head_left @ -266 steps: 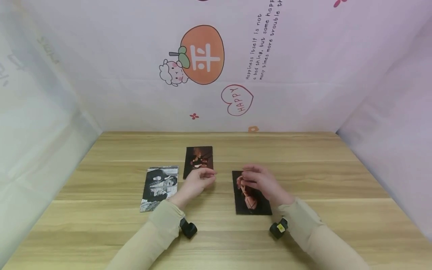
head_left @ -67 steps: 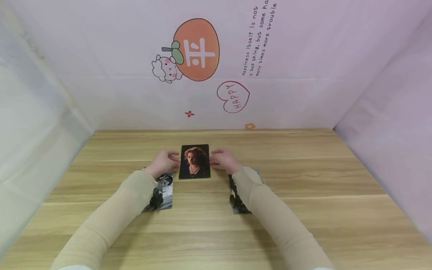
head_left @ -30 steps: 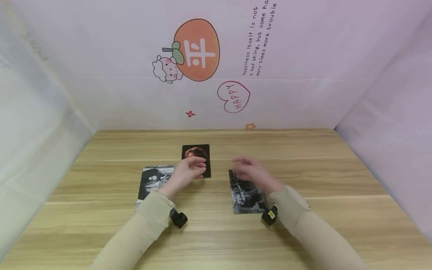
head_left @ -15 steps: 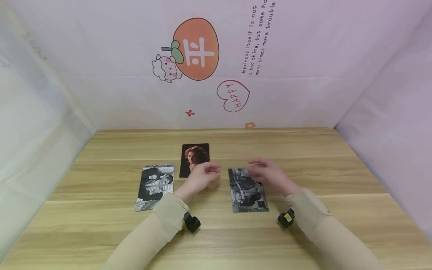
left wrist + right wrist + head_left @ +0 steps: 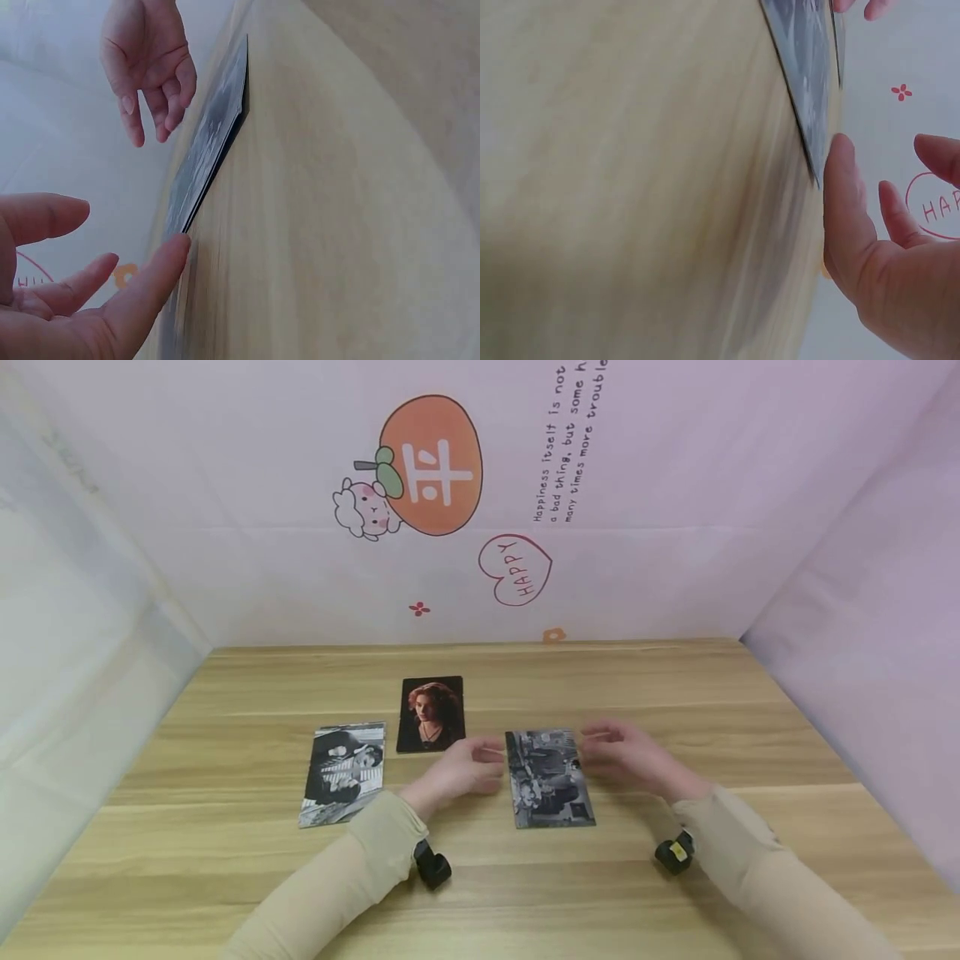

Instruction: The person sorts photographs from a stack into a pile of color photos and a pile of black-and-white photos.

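A small pile of photo cards (image 5: 550, 781), a black-and-white picture on top, lies flat on the wooden table right of the middle. My left hand (image 5: 463, 771) is at its left edge, fingers loosely bent and holding nothing. In the left wrist view, a fingertip (image 5: 176, 251) overlaps the pile's near corner, and the cards' dark edges show. Beyond the pile's right edge my right hand (image 5: 637, 758) is held with fingers relaxed, also gripping nothing. A dark colour portrait card (image 5: 431, 714) sits farther back, left of centre. Another black-and-white card (image 5: 343, 774) lies left of my left hand.
The wood-grain table (image 5: 480, 893) runs back to a white printed cloth (image 5: 637, 585). Side cloths (image 5: 82, 610) close off the left and right. Each wrist carries a small black camera (image 5: 432, 866).
The dark portrait, earlier atop the right pile, now tops the back spot; a black-and-white picture shows on the right. Lately both hands have moved rightward, ending on either side of the right pile.
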The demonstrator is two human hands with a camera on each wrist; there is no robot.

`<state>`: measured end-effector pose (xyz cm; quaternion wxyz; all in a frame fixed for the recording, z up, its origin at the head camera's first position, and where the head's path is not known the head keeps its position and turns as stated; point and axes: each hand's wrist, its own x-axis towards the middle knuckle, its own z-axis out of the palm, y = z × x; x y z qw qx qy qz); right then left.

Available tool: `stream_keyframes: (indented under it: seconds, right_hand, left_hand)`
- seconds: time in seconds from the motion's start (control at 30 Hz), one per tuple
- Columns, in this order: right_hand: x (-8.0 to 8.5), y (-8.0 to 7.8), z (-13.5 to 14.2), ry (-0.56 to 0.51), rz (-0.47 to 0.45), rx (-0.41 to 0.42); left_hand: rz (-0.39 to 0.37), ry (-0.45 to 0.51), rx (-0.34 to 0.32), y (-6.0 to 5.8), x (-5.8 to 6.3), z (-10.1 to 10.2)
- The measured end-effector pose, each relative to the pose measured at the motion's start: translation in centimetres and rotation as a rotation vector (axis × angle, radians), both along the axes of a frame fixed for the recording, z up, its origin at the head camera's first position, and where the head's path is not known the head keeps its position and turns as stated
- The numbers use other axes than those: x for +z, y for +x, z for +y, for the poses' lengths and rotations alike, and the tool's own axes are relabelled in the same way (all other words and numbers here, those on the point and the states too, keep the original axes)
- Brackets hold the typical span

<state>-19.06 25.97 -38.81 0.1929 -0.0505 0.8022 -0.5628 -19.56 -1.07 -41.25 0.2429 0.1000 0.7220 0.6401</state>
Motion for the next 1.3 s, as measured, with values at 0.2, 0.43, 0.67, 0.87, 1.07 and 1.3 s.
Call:
stream_keyframes:
  seconds: [0.2, 0.43, 0.67, 0.87, 1.07, 1.3]
  right_hand:
    - [-0.5, 0.4, 0.5, -0.047, -0.068, 0.028]
    - [-0.6, 1.1, 0.5, -0.073, -0.081, 0.044]
    - [-0.9, 0.9, 0.5, -0.081, -0.089, 0.030]
    - [-1.1, 0.8, 0.5, -0.080, -0.083, 0.017]
    - [-1.2, 0.7, 0.4, -0.084, -0.078, -0.003]
    - [-1.1, 0.8, 0.1, -0.102, -0.081, -0.040]
  left_hand:
    - [-0.031, 0.009, -0.028, 0.5, 0.0, 0.5]
    - [-0.042, 0.031, -0.040, 0.8, -0.1, 0.7]
    - [-0.065, 0.033, -0.007, 0.8, -0.2, 0.7]
    - [-0.089, 0.060, 0.002, 0.6, -0.5, 0.6]
    - [-0.154, 0.138, 0.029, 0.5, -0.6, 0.4]
    - [-0.141, 0.150, 0.077, 0.5, -0.4, 0.8]
